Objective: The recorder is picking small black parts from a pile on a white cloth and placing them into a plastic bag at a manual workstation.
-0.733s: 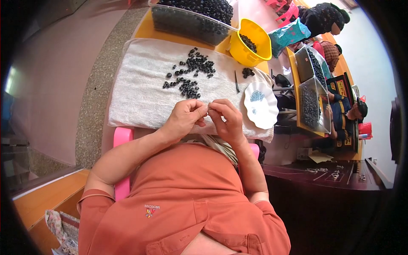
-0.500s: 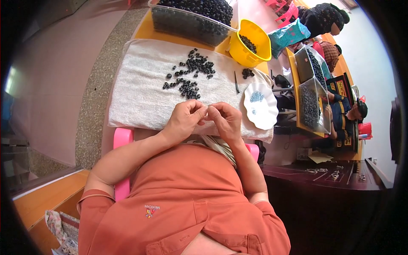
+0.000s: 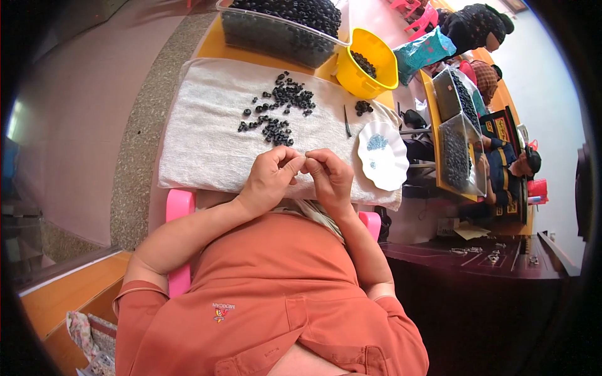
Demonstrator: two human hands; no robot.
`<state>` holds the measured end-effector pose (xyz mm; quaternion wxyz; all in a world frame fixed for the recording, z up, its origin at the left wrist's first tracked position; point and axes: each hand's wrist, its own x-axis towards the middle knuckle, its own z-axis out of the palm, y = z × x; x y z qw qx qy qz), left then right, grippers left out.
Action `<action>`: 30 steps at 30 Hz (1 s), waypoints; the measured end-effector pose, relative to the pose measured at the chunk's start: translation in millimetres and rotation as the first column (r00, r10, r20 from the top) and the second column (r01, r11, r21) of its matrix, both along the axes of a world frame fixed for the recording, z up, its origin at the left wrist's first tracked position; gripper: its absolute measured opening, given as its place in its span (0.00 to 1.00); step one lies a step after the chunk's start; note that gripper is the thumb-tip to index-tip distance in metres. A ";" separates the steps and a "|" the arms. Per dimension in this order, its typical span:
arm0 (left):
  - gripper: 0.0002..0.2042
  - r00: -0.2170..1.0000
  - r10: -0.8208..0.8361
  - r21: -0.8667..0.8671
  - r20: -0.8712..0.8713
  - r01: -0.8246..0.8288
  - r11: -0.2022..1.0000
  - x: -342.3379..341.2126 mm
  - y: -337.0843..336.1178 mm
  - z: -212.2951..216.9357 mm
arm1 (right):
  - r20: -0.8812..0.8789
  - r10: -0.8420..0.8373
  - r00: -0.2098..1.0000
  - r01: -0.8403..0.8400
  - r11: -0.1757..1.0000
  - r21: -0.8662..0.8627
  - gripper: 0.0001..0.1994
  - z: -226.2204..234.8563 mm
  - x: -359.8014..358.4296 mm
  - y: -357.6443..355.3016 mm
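Note:
My left hand (image 3: 271, 177) and my right hand (image 3: 330, 178) meet over the near part of a white towel (image 3: 207, 138), fingertips pinched together. Whatever they pinch is too small to make out. Just beyond them, small black bead-like pieces (image 3: 276, 130) lie in loose heaps on the towel. To the right of my right hand is a white scalloped plate (image 3: 392, 168) holding tiny blue bits (image 3: 377, 143). A thin dark tool, seemingly tweezers (image 3: 347, 121), lies between the heaps and the plate, near a small cluster of black pieces (image 3: 364, 108).
A clear bin (image 3: 269, 39) full of black pieces stands at the far edge. Beside it a yellow bucket (image 3: 382, 70) holds more. At right, clear bins (image 3: 456, 150) stand on another table, where a person (image 3: 508, 164) sits. Pink chair parts (image 3: 180, 207) flank me.
My hands stay pinched together in nearly the same place, with slight finger movement. The whole view has shifted a little; the pieces on the towel look unchanged.

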<state>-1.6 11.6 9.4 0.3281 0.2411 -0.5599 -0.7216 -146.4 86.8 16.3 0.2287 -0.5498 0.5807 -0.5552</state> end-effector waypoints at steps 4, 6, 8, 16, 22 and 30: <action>0.09 0.997 -0.055 0.123 -0.058 0.062 0.991 -0.8 -2.2 -2.3 | -0.082 -0.018 0.996 0.010 0.995 -0.099 0.06 -1.3 -1.3 0.3; 0.09 0.996 -0.064 0.132 -0.061 0.072 0.989 -1.4 -2.4 -2.3 | -0.065 -0.017 0.998 0.009 0.994 -0.113 0.07 -4.0 -3.3 0.3; 0.09 0.995 -0.074 0.142 -0.065 0.082 0.986 -1.3 -2.2 -1.2 | -0.049 -0.016 0.999 0.009 0.992 -0.127 0.07 -2.9 -5.1 0.5; 0.09 0.994 -0.098 0.218 -0.045 0.105 0.970 0.2 -2.0 -2.1 | -0.492 -0.073 0.867 -0.041 0.975 -0.216 0.08 13.8 -11.0 1.8; 0.09 0.988 -0.146 0.290 -0.048 0.153 0.945 0.8 -3.1 -6.1 | -0.666 -0.104 0.739 -0.106 0.958 -0.268 0.08 18.5 -12.6 4.2; 0.09 0.989 -0.140 0.305 -0.051 0.149 0.941 0.1 -2.9 -2.9 | -0.492 -0.052 0.869 -0.031 0.987 -0.160 0.09 26.6 -19.3 8.9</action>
